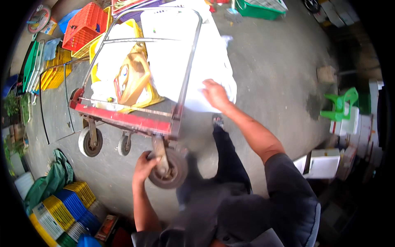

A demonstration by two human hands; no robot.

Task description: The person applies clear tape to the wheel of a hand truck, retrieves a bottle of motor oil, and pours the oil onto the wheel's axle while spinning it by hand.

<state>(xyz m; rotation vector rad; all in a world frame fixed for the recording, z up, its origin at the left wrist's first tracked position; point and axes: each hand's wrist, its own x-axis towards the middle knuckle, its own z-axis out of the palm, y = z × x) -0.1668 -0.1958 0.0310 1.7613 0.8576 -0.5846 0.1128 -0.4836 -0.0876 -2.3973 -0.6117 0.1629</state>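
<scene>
A hand trolley with a red-edged platform [135, 120] and a grey metal frame is tilted, its wheels facing me. My left hand [146, 165] is closed on the near caster wheel [177, 168], thumb beside its fork. My right hand [214, 94] lies over a bright white load [205, 61] right of the frame, fingers curled; glare hides what they grip and what the load is. Behind the trolley's bars, a yellow crate [158, 99] holds a printed yellow-brown bag [133, 78] and white bundles.
Red crate [84, 26] and yellow crates [57, 68] stand at the far left. Stacked blue and yellow crates [74, 201] sit near left beside a green tarp [51, 181]. To the right are a green plastic chair [339, 105] and a white box [323, 163]. My foot [218, 120] stands by the load.
</scene>
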